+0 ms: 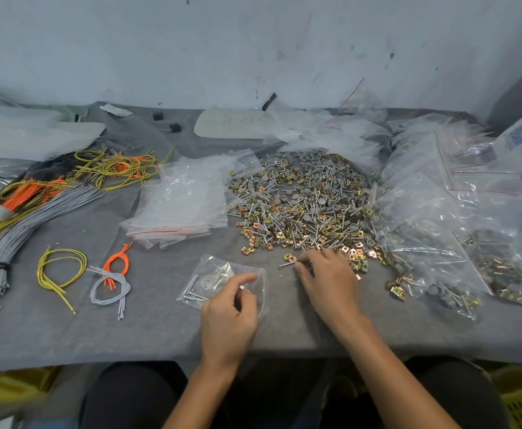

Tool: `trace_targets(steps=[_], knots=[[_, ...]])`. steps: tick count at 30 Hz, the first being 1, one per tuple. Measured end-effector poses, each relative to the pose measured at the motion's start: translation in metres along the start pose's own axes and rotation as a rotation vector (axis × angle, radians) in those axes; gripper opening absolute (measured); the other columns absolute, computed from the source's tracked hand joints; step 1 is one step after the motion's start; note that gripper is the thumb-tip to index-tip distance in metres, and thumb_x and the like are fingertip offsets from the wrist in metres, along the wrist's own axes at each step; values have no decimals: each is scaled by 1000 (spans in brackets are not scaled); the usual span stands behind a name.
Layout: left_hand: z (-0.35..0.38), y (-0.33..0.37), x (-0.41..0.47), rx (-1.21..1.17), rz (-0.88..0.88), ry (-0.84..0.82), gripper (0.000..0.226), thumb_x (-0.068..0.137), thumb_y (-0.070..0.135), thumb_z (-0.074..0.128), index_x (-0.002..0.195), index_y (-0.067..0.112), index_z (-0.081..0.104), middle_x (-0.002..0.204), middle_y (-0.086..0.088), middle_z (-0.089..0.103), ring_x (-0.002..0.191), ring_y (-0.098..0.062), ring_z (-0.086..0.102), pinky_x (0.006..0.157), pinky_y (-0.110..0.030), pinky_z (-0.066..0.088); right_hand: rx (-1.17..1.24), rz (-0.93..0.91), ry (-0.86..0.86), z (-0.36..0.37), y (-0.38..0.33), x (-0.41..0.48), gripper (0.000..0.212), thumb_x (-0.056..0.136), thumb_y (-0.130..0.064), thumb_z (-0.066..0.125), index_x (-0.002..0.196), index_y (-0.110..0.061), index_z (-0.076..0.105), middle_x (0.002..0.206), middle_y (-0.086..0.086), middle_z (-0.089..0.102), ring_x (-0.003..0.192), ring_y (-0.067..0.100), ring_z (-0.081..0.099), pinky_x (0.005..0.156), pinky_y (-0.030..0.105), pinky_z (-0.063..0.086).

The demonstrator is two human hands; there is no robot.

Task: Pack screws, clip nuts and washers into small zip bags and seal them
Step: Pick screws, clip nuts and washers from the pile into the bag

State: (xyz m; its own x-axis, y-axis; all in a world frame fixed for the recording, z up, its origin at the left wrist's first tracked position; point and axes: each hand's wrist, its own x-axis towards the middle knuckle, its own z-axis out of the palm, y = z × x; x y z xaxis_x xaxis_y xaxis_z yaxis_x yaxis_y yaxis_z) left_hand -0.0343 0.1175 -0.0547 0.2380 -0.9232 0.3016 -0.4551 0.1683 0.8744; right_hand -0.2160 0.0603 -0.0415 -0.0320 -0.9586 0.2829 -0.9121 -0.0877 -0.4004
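Pinching a screw in our right hand, left hand curled on the near zip bag mouth, we risked dropping it if the slack mouth closed.

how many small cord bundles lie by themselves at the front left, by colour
yellow bundle: 1
orange bundle: 1
grey bundle: 1
total: 3
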Motion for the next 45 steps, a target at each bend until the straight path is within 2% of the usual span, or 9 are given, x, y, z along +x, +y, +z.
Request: trace_targets(steps=[6,10,14,22,26,30,34,41,45], knots=[[0,0,0,-6,2,-17,33,88,23,49,111,35,70,68,11,68,43,-4,46,44,-16,33,91,7,86,-1,-1,-7,19,104,-29,51,102,-20,67,95,-5,62,88,16,52,76,33,45],[0,2,0,4,20,-11,32,88,23,50,110,35,70,68,12,67,43,-3,47,45,-13,32,410,47,62,-7,-15,-27,13,103,-33,51,100,-29,63,93,-19,57,90,2,53,76,24,45],[0,3,0,15,29,2,31,89,25,49,109,31,71,67,14,66,47,-1,51,48,-11,34,636,33,-53,-5,-38,-53,10,101,-31,56,98,-32,65,93,-16,62,94,4,58,81,27,49],[-2,6,-1,-6,34,85,29,89,23,50,107,29,72,90,21,72,80,2,67,68,-9,46,473,-133,-85,5,-63,-51,18,101,-37,55,108,-30,70,93,-13,59,85,6,57,72,31,49],[-2,6,-1,2,50,87,30,89,19,50,108,27,72,92,16,73,78,-2,67,69,-15,50,377,-133,-120,8,-65,-47,20,99,-41,57,115,-34,67,88,-15,46,81,5,48,67,25,35],[-3,7,-1,15,49,80,29,89,18,50,107,29,71,91,21,71,80,0,67,69,-16,50,360,-130,-117,11,-64,-51,21,97,-45,56,111,-32,66,93,-11,45,83,7,47,67,25,39],[-3,7,-2,9,41,78,30,89,21,50,106,35,69,86,18,71,71,-1,65,64,-12,46,300,-174,-155,11,-61,-52,27,98,-42,50,108,-26,69,103,-6,49,95,10,45,74,24,38],[-1,6,0,42,46,79,31,88,20,50,108,27,73,94,27,69,88,4,66,76,-18,50,314,-294,-316,9,-52,-47,30,100,-26,50,123,-27,69,115,-4,60,102,17,44,86,22,32],[-1,6,-1,37,54,72,31,89,21,50,108,29,72,91,22,71,79,3,66,69,-16,50,449,-242,-260,4,-47,-52,27,97,-17,57,118,-25,72,116,-6,62,106,14,52,93,22,40]])
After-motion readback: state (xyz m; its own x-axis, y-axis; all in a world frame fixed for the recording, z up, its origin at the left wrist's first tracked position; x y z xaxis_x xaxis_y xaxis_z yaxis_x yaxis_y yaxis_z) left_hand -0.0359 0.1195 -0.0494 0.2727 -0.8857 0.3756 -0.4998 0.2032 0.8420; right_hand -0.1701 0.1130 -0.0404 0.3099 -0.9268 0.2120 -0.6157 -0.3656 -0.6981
